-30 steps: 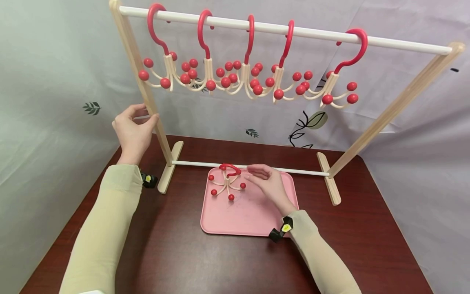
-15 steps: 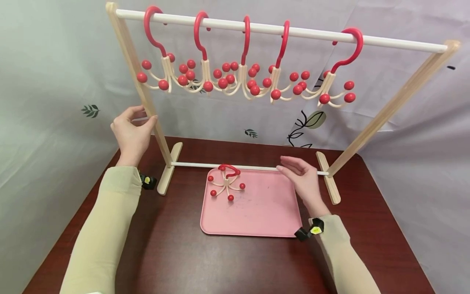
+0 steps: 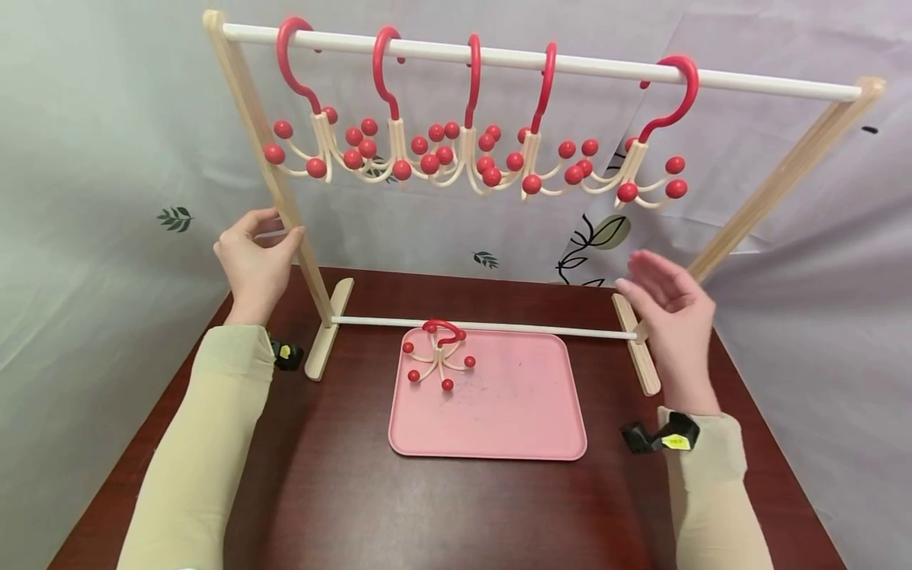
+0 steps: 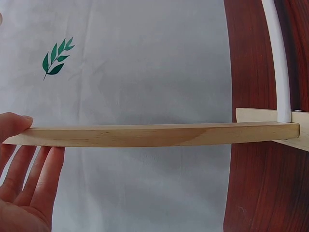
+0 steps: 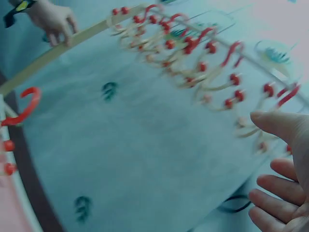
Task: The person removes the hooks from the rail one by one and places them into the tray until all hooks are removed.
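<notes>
My left hand [image 3: 255,257] pinches the left wooden post [image 4: 145,136] of a small hanger rack, thumb on one side and fingers on the other. The open right hand [image 3: 680,324] is raised beside the lower part of the right post [image 3: 780,186], fingers apart from the thumb and nothing between them. Several red-and-wood hangers hang by their hooks from the white top rod [image 3: 606,66], the rightmost hanger [image 3: 630,162] standing apart from the others. One more hanger [image 3: 439,353] sits on the pink tray [image 3: 513,412], its red hook toward the back.
A white lower rod [image 3: 370,321] joins the rack's two wooden feet, the left foot [image 3: 329,332] and the right foot [image 3: 644,364], just behind the tray. Dark red-brown tabletop [image 3: 342,491] lies in front. A pale leaf-printed cloth [image 3: 399,237] stands behind the rack.
My right hand has moved right and up, from over the tray beside its hanger to the right post. The left hand stays on its post.
</notes>
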A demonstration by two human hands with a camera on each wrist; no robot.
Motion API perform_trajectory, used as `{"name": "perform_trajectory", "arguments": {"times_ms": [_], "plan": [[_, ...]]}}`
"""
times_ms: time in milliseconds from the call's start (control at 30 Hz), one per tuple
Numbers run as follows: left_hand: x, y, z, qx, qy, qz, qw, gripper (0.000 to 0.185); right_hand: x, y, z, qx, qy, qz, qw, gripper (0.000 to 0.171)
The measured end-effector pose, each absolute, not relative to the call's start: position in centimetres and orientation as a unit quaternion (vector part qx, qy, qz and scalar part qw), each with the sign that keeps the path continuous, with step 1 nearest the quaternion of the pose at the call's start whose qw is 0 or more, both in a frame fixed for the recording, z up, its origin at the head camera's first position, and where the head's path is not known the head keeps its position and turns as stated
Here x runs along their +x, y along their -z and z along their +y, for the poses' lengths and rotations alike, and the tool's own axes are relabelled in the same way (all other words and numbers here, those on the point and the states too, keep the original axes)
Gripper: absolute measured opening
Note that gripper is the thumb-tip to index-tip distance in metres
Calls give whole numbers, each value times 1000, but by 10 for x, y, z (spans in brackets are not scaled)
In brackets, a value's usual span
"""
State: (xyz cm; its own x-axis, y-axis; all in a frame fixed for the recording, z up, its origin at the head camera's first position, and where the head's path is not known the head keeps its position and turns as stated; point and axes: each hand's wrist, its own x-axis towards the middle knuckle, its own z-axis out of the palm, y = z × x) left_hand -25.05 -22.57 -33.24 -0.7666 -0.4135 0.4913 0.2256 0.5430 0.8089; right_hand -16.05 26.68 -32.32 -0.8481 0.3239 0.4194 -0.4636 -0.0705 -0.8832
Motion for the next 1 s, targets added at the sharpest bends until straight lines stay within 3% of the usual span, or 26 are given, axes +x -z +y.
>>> {"name": "perform_trajectory", "arguments": {"times_ms": [167, 467, 1000], "plan": [[-250, 333, -226, 59, 475, -811, 336, 35, -154, 293, 277, 76, -752, -573, 317, 49], [-250, 332, -225, 61, 469, -815, 335, 36, -152, 244, 278, 94, -733, -579, 343, 51], [-250, 332, -224, 63, 468, -814, 338, 36, -199, 182, 269, 55, -703, -657, 267, 55]]}}
